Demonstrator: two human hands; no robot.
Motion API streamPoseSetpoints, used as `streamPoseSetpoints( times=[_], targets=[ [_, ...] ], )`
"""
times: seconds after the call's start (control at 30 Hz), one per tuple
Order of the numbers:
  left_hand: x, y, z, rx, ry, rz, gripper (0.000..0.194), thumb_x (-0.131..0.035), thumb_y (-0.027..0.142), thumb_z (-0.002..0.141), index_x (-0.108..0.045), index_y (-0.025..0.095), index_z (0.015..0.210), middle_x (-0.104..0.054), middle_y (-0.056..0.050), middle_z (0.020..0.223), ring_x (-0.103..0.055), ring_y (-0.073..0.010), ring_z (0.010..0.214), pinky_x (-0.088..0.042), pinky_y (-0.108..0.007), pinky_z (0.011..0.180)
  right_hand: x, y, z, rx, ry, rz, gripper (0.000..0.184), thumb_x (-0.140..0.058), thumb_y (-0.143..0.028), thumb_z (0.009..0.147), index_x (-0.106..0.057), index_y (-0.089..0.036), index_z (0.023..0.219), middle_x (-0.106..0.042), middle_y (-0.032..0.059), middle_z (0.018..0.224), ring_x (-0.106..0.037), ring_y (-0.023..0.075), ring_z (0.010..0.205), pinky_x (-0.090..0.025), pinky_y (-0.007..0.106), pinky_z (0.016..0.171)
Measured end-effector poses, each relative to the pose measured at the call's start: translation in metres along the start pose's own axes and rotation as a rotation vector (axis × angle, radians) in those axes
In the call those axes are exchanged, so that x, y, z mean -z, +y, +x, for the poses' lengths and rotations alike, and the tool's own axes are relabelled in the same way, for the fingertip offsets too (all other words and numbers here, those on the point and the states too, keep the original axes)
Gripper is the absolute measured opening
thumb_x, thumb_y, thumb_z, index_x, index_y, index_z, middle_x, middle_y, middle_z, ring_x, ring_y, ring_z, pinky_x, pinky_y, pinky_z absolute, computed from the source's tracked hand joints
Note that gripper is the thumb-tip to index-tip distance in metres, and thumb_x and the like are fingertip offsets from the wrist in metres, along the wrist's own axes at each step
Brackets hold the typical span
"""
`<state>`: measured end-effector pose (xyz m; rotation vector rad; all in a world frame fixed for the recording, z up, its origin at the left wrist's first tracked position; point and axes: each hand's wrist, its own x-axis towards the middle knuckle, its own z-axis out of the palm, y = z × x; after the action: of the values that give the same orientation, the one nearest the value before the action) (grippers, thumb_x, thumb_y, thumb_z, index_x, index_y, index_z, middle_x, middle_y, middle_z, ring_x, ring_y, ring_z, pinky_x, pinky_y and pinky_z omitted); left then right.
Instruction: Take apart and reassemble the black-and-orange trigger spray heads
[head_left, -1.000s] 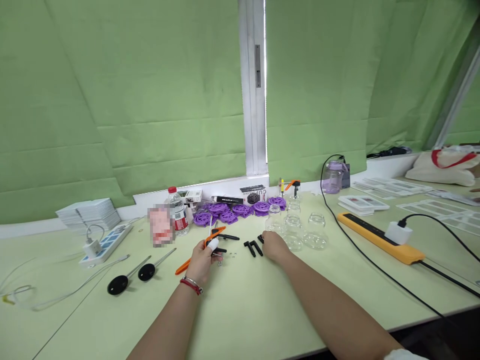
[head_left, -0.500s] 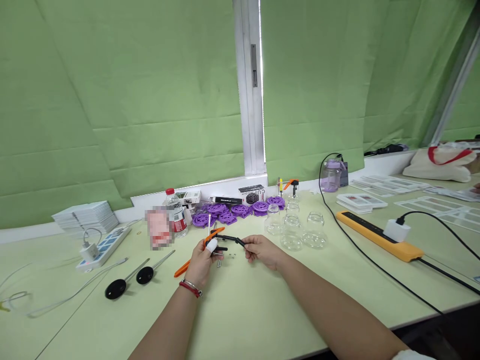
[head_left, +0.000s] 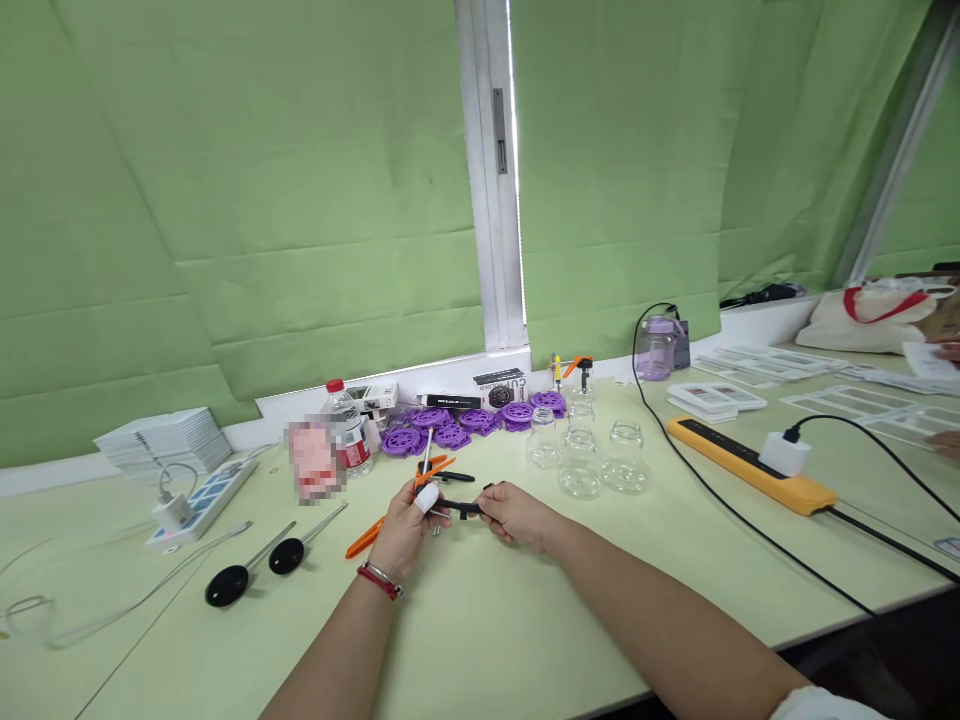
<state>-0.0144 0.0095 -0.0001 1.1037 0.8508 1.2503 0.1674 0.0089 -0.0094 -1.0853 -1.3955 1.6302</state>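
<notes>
My left hand (head_left: 403, 528), with a white wrap on its thumb, is closed round a black-and-orange jointed piece (head_left: 463, 508) that has slim black arms. Orange prongs and a thin silver rod (head_left: 427, 450) stick up past the fingers. Pinched in my right hand (head_left: 519, 516) is the outer end of the lower black arm, while another black arm (head_left: 454, 476) points right above it. Tiny metal parts (head_left: 436, 531) lie on the table under the hands. Beside my left wrist rests a separate orange strip (head_left: 365, 538). The joint itself is hidden by my left fingers.
Two black discs on metal rods (head_left: 227, 586) lie at left, near a white power strip (head_left: 199, 505). Purple wheel-like parts (head_left: 451, 433) and a red-capped bottle (head_left: 351, 435) stand behind. Clear glass jars (head_left: 580, 475) and an orange power strip (head_left: 750, 465) are to the right.
My right hand has come slightly lower and now grips the lower black arm, closer to my left hand. The upper arm sticks out free. At the far right, another person's hands show more.
</notes>
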Motion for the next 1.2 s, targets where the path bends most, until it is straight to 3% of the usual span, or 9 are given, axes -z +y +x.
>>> streamPoseSetpoints(
  times=[0.27,0.47,0.7,1.2],
  targets=[
    [-0.006,0.002,-0.002,0.023,-0.003,0.005,0.034,-0.071,0.036,0.065,-0.055,0.016,0.088,-0.058,-0.001,0.079,-0.061,-0.0141,0.069,-0.051,-0.029,0.063,-0.006,-0.001,-0.001,0.047,0.076,-0.025,0.019,-0.045,-0.029,0.085,-0.047,-0.018,0.069,-0.034,-0.0100,0.042,-0.025,0.0051,0.034,-0.019,0.020,0.039],
    [-0.004,-0.001,-0.002,0.055,-0.055,-0.010,0.035,-0.072,0.028,0.066,-0.053,0.017,0.094,-0.060,-0.003,0.078,-0.060,-0.0137,0.064,-0.048,-0.025,0.055,-0.003,0.005,0.005,0.133,0.134,-0.110,0.020,-0.039,-0.024,0.087,-0.049,-0.017,0.070,-0.034,-0.0085,0.045,-0.026,0.0057,0.039,-0.021,0.020,0.042],
    [-0.003,-0.002,-0.002,0.088,-0.072,-0.133,0.025,-0.060,0.037,0.078,-0.053,0.017,0.091,-0.061,-0.004,0.073,-0.061,-0.0159,0.065,-0.051,-0.030,0.060,0.001,0.011,0.008,0.174,0.129,-0.180,0.022,-0.042,-0.032,0.085,-0.050,-0.017,0.072,-0.031,-0.0088,0.046,-0.023,0.0065,0.042,-0.019,0.021,0.043],
    [-0.014,-0.002,-0.005,0.091,-0.024,-0.091,0.028,-0.069,0.026,0.070,-0.051,0.017,0.087,-0.060,-0.002,0.074,-0.061,-0.0139,0.068,-0.050,-0.031,0.070,0.001,0.026,0.017,0.260,0.202,-0.271,0.024,-0.043,-0.037,0.084,-0.055,-0.017,0.077,-0.033,-0.0067,0.050,-0.026,0.0081,0.046,-0.020,0.022,0.046]
  ],
)
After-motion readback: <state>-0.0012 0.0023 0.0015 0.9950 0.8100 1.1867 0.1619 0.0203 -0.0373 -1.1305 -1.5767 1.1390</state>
